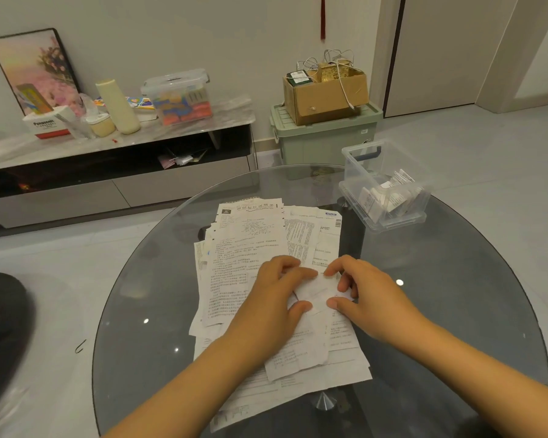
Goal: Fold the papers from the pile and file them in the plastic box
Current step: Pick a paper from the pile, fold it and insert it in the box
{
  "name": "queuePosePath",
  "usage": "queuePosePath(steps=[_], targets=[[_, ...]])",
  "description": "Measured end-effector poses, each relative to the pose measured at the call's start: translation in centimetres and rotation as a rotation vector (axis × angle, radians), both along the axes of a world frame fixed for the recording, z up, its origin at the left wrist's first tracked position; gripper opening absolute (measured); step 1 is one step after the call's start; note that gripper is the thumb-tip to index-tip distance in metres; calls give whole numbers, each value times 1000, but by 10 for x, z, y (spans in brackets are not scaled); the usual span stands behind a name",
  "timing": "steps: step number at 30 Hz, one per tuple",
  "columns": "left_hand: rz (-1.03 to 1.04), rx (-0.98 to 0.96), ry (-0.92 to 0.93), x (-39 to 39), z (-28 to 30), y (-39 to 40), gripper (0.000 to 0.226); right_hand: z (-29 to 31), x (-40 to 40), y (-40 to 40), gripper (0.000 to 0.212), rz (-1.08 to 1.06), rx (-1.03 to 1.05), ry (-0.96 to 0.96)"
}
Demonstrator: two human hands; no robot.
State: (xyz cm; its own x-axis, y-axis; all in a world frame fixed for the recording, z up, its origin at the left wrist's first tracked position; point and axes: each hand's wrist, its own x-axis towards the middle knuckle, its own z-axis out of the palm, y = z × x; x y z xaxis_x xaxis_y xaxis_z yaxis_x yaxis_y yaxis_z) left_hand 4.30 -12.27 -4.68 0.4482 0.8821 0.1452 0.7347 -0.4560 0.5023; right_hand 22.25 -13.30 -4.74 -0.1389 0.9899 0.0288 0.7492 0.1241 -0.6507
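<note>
A loose pile of printed papers [250,248] lies spread across the middle of the round glass table [456,311]. On top of the pile, both hands pinch one small folded paper [318,292]. My left hand [276,295] grips its left side between thumb and fingers. My right hand [364,292] holds its right side the same way. The clear plastic box [361,172] stands open at the table's far right, with several folded papers [389,197] leaning inside it.
A green storage bin [326,137] with a cardboard box [326,93] on it stands behind the table. A low cabinet [108,172] with a lidded clear container [179,96] and bottles runs along the left wall. A dark seat [0,327] sits at the left edge.
</note>
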Motion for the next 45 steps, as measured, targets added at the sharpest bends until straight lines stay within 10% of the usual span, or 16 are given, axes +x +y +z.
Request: queuePosePath(steps=[5,20,29,38,45], targets=[[-136,259,174,2,2,2,18,-3,2,-1,23,22,3,12],[-114,61,81,-3,12,1,25,0,2,-9,24,113,219,-132],[130,-114,-409,13,33,3,19,20,10,-7,9,-43,223,166],[67,-44,-147,43,59,25,14,38,24,2,5,-122,312,231],[118,-129,-350,71,77,55,6,55,39,18,7,-297,312,382]])
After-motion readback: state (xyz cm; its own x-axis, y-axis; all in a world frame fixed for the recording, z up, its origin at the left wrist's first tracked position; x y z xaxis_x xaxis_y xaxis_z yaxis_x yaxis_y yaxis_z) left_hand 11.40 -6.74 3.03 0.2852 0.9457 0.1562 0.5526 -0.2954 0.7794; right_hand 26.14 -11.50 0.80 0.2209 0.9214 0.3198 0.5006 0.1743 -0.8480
